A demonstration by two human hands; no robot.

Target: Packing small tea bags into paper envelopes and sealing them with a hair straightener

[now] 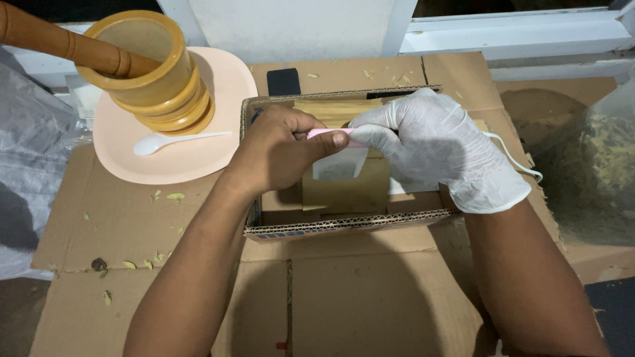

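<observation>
Flattened cardboard [344,297] covers my workspace. Over the open box [344,221], my bare left hand [278,155] and gloved right hand [440,149] pinch a pink sealer [331,134] on a small white pouch [340,165]. Loosening either pinch could drop it.

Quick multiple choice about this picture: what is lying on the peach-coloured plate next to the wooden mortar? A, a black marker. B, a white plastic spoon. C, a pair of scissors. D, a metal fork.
B: a white plastic spoon lies on the peach plate, just in front of the wooden mortar that stands on the same plate.
</observation>
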